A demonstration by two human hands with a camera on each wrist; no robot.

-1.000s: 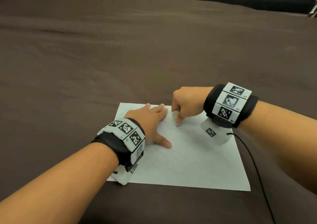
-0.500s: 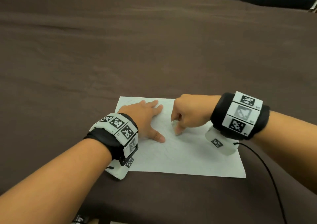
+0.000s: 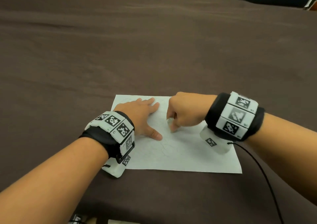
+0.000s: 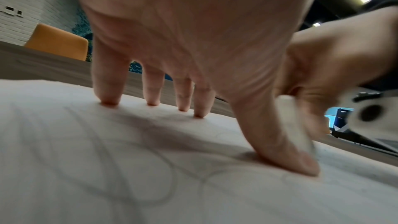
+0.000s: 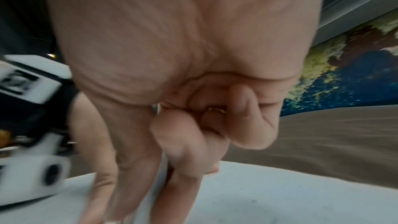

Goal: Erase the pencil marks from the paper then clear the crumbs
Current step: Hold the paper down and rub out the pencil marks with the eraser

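A white sheet of paper (image 3: 185,155) with faint pencil loops lies on the brown table. My left hand (image 3: 142,117) lies flat on its upper left part, fingers spread and thumb pressed down; the left wrist view shows the fingertips (image 4: 109,101) on the paper (image 4: 107,176). My right hand (image 3: 185,113) pinches a small white eraser (image 3: 169,121) between thumb and fingers and holds its tip on the paper just right of my left thumb. In the left wrist view the eraser (image 4: 295,120) is blurred. The right wrist view shows curled fingers (image 5: 183,151) over the paper (image 5: 280,193).
The brown tablecloth (image 3: 154,52) stretches far beyond the paper on all sides. An orange chair (image 4: 58,42) stands at the far left edge. A thin black cable (image 3: 257,168) runs from my right wrist band toward me.
The right hand with the eraser has slid a little back and forth over the paper's middle. The left hand stays pressed on the sheet. The head view has shifted slightly.
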